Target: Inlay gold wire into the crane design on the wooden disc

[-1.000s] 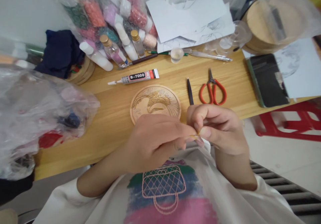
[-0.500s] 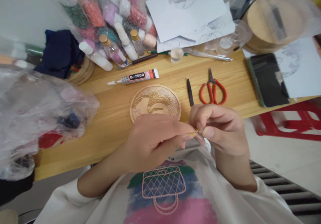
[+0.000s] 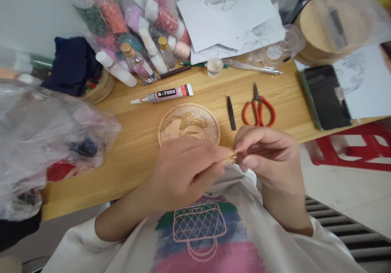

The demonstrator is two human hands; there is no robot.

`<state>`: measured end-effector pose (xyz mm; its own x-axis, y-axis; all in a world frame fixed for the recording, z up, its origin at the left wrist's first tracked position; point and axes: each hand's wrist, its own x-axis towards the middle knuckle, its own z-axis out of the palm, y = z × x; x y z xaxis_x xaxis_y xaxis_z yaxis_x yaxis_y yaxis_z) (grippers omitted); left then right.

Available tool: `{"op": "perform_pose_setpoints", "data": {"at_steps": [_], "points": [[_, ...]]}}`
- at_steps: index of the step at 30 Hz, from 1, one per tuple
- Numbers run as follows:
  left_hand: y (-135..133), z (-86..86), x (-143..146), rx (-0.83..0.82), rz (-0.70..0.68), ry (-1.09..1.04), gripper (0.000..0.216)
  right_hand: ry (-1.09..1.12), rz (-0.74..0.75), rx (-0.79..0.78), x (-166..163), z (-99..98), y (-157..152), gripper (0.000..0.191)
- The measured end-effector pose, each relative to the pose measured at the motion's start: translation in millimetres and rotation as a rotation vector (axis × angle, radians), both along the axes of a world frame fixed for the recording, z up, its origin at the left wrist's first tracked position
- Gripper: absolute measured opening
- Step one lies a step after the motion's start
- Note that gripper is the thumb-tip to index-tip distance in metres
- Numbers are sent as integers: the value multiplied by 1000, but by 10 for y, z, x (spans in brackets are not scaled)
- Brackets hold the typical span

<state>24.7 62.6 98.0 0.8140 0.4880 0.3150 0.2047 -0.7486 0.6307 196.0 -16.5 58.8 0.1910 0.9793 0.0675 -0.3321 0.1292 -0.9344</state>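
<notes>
In front of my chest, my left hand pinches a short, thin piece of gold wire between thumb and forefinger. From the other side my right hand meets it, with bent fingers at the wire's end and the thumb a little apart from the forefinger. Just beyond my left hand lies a round wooden plaque with a crane design in gold lines, its near edge covered by the hand. Black tweezers and red-handled pliers rest on the table beyond my right hand.
A B-7000 glue tube lies behind the plaque. Bottles, bagged jars of coloured material and paper sheets line the back. At right are a phone and a red stool; plastic bags fill the left.
My right thumb has moved apart from the forefinger, and more of the gold wire shows between my hands. The right hand has shifted slightly, uncovering the tweezers' lower end.
</notes>
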Motion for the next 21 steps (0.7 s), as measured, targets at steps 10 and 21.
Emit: {"op": "perform_pose_setpoints", "data": {"at_steps": [10,21], "points": [[-56,-28,11,216,34,47,16,-228,-112,19,14,51,-50,24],[-106,-38,29,265,40,114,28,-91,-145,-40,-50,21,-40,14]]}}
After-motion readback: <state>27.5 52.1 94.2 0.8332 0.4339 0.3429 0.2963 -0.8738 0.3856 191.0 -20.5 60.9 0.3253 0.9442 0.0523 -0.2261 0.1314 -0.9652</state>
